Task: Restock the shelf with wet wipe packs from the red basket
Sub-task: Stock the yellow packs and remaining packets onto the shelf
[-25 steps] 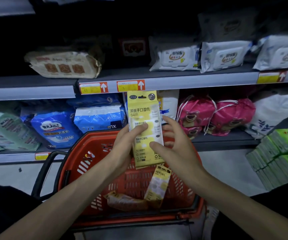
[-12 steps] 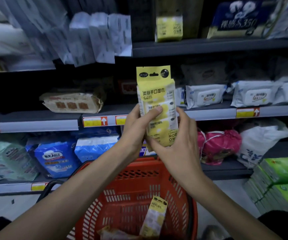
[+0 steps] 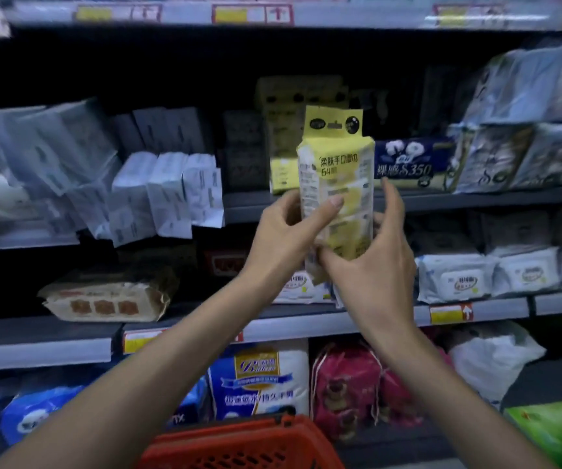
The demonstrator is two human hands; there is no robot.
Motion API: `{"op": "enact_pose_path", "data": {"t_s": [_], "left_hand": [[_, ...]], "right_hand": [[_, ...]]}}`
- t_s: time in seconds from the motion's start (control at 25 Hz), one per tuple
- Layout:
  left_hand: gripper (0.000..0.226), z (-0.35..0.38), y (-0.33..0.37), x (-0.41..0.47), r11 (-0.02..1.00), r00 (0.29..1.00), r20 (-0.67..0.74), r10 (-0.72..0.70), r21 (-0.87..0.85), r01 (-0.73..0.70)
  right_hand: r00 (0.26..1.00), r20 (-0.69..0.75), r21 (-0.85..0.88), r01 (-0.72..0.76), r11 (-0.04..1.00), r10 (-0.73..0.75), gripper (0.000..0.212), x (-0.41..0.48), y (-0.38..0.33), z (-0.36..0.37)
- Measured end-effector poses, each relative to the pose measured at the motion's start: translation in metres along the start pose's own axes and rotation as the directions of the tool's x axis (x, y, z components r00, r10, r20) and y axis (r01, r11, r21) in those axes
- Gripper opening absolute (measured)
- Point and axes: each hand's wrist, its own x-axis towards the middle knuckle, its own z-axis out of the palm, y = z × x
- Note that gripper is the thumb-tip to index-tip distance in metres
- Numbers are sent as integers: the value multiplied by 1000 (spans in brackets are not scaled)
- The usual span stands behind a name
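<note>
The fingers of left hand and right hand pinch the pack low, so it may tip over on the shelf beyond them.

pack before shelf, above basket

brown wrapped pack left, lying flat | dark blue tissue pack right of centre, far | pink drawstring bags low, centre | green packs near right

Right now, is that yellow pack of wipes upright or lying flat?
Upright. The yellow pack has its hang tab on top, and the left hand and right hand hold its lower half.
</note>
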Motion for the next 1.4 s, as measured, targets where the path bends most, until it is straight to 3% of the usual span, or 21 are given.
{"op": "enact_pose_path", "data": {"t_s": [0.2, 0.52, 0.8, 0.92, 1.04, 1.2, 1.28, 1.4], "left_hand": [[40, 1, 7, 59, 960, 983, -146, 107, 271, -64], [42, 11, 8, 154, 925, 955, -268, 129, 380, -18], [20, 17, 6, 195, 791, 939, -342, 35, 584, 183], [21, 16, 3, 198, 789, 937, -350, 16, 580, 203], [15, 14, 0, 196, 820, 948, -318, -31, 533, 206], [17, 8, 6, 189, 822, 981, -170, -93, 543, 172], [37, 2, 14, 180, 763, 993, -73, -94, 635, 119], [58, -10, 29, 156, 583, 997, 30, -71, 812, 17]], "right_hand": [[996, -62, -63, 54, 997, -57, 88, 72, 0, 7], [993, -65, -233, 78, 969, -95, 83, 168, 5, 41], [998, 67, -447, 33, 894, -3, 61, 191, 14, 79], [995, 93, -502, 29, 864, 21, 59, 186, 12, 81], [988, 141, -531, 18, 847, 67, 64, 183, 10, 75], [964, 237, -562, 34, 827, 121, 63, 181, 2, 60], [955, 282, -541, 84, 837, 87, 54, 180, -5, 49], [936, 346, -529, 139, 837, 63, 50, 174, -16, 31]]}}
